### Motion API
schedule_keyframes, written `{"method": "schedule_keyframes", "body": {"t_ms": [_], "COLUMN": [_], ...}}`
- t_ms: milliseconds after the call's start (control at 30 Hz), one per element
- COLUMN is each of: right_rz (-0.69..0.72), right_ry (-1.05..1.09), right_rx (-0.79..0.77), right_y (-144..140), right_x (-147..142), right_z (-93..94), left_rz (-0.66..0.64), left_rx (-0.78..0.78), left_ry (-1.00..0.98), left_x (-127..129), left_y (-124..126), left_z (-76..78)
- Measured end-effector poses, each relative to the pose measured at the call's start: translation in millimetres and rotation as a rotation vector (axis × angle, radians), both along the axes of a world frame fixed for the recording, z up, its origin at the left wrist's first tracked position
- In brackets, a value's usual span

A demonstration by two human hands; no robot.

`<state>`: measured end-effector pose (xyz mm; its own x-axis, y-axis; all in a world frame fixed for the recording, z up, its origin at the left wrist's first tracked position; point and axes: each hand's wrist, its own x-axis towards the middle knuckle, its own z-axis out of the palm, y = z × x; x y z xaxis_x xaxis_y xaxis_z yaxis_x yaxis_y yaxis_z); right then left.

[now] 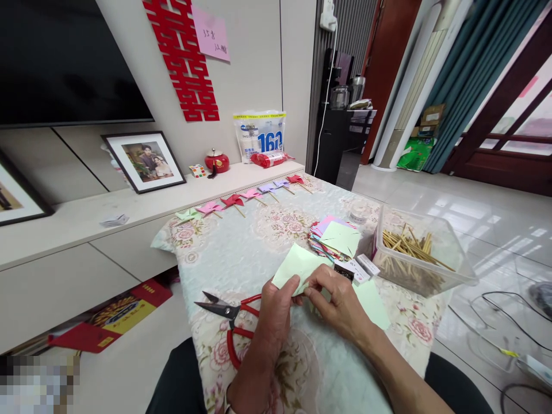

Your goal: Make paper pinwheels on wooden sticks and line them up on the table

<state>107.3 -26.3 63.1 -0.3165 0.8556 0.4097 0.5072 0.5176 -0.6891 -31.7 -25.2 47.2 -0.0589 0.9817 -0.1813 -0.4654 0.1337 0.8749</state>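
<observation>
Your left hand (276, 307) and right hand (338, 302) both pinching pale green paper square (297, 263); sheet fans toward 11 o'clock from fingertips; scissors (230, 322) at 9 o'clock, nearer left hand

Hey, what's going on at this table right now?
A person is seated at a table with a floral cloth, holding a pale green paper square with the left hand and right hand. Red-handled scissors lie beside the left hand. Nearby are a stack of coloured paper and a clear tub of wooden sticks. Paper pinwheels line the far edge.
</observation>
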Motion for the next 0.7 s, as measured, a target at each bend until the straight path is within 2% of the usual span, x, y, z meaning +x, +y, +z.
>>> {"method": "schedule_keyframes", "body": {"t_ms": [333,700], "right_rz": [-0.125,-0.162], "right_ry": [0.054,0.084], "right_rx": [-0.159,-0.275], "right_y": [1.9,3.5], "right_x": [-3.5,-1.8], "right_z": [3.4,-0.4], "left_rz": [-0.009,-0.028], "left_rx": [-0.037,0.002], "left_ry": [0.032,0.124], "left_x": [2.9,1.1], "left_y": [-2.1,0.3], "left_z": [7.6,-3.5]}}
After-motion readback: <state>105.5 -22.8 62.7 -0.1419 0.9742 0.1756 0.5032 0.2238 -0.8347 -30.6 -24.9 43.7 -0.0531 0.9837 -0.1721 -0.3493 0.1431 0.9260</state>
